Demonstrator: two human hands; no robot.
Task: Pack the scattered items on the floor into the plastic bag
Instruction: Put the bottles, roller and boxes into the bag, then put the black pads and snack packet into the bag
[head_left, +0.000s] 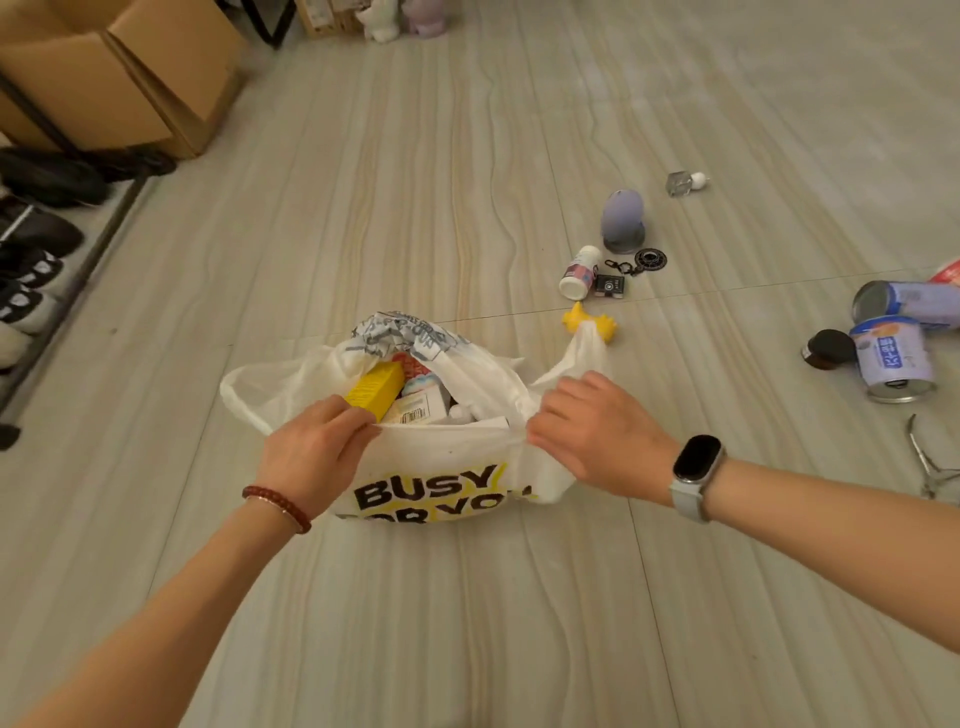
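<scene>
A white plastic bag (441, 467) printed "BUSY FOR YOU" stands open on the floor in the middle. My left hand (311, 447) pinches its near rim on the left, and my right hand (587, 431) grips the rim by the right handle. Inside lie a yellow box (376, 389), a white barcoded box (421, 408) and other packets. On the floor to the right lie a yellow toy (579, 322), a white pill bottle (579, 273), a small black square item (609, 287), a black keychain (641, 261), a purple egg-shaped object (621, 218), a small glass bottle (685, 183), two tins (893, 364) and a dark jar (828, 349).
Cardboard boxes (119, 78) stand at the back left. A shoe rack with dark and white shoes (31, 260) runs along the left edge. Metal tongs (930, 462) lie at the right edge. Plush toys (405, 18) sit against the far wall.
</scene>
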